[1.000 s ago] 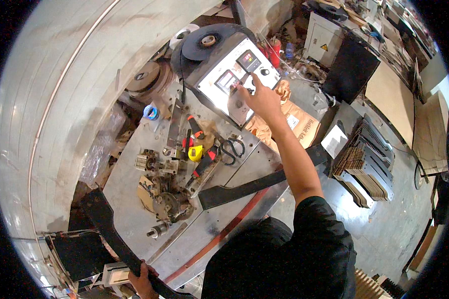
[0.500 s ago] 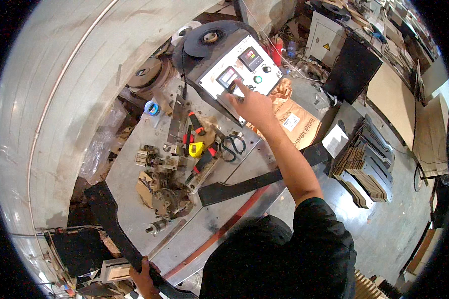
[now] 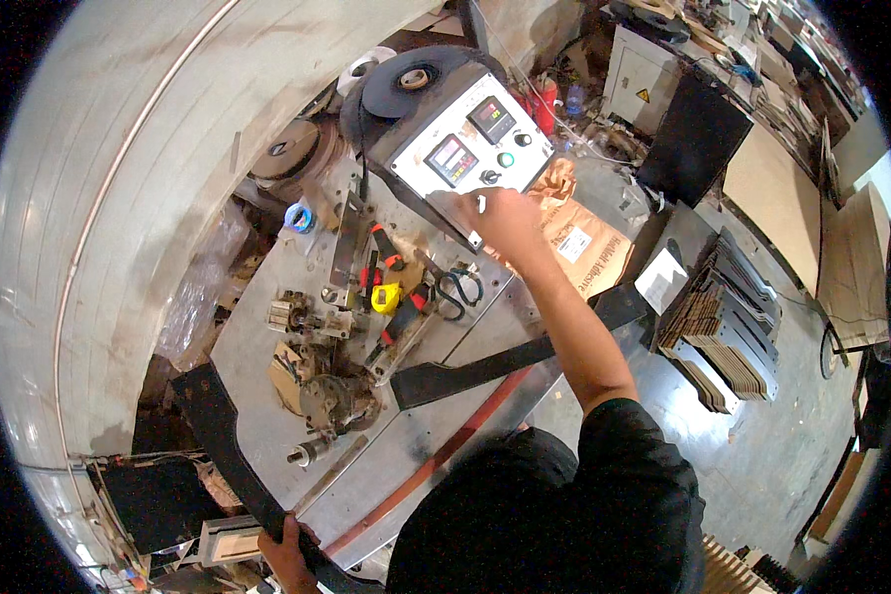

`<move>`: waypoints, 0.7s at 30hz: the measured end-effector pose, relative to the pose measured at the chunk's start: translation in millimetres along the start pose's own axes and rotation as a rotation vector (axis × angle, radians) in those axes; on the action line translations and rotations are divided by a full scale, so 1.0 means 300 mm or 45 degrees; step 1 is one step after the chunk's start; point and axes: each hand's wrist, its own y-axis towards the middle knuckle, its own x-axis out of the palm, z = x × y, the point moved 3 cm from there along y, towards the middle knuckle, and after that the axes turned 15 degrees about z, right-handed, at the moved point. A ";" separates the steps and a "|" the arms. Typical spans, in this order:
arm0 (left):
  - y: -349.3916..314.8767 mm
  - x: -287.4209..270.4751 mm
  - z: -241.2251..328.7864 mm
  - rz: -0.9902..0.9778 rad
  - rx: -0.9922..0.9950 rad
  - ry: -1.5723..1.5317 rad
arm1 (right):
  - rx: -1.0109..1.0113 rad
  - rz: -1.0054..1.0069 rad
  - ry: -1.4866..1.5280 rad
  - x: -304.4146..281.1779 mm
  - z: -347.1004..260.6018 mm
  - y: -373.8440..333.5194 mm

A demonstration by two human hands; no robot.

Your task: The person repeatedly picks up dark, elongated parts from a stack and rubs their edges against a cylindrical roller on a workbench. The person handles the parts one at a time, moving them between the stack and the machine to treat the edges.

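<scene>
My right hand [image 3: 510, 223] is at the lower edge of a white control panel [image 3: 421, 170], its fingers curled. A small white bit shows beside them; whether it is held or part of the panel I cannot make out. The panel has two lit screens, a green button and black knobs. At the lower left, my left hand [image 3: 287, 556] closes on the edge of a curved black board [image 3: 230, 445]. Another black board [image 3: 465, 378] lies across the metal table [image 3: 267, 436] under my right forearm.
A yellow tape measure [image 3: 386, 297], black scissors [image 3: 457, 293] and red-and-black tools lie mid-table beside a greasy machine head [image 3: 339, 401]. Behind the panel sits a black roll [image 3: 411, 79]. A brown paper sack [image 3: 594, 252] and stacked shaped boards [image 3: 728, 332] stand right.
My right hand has drawn down from the panel's left screen to its lower edge, and the pointing finger has curled in. My left hand stays on the board.
</scene>
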 end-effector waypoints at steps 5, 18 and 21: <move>0.003 -0.014 -0.024 -0.060 0.054 -0.067 | 0.355 0.684 0.376 0.063 0.264 0.176; 0.011 0.013 0.014 -0.083 0.066 -0.044 | 0.437 0.696 0.477 0.267 0.467 0.262; 0.030 0.002 -0.010 -0.109 0.067 -0.037 | 0.446 0.710 0.531 0.266 0.459 0.259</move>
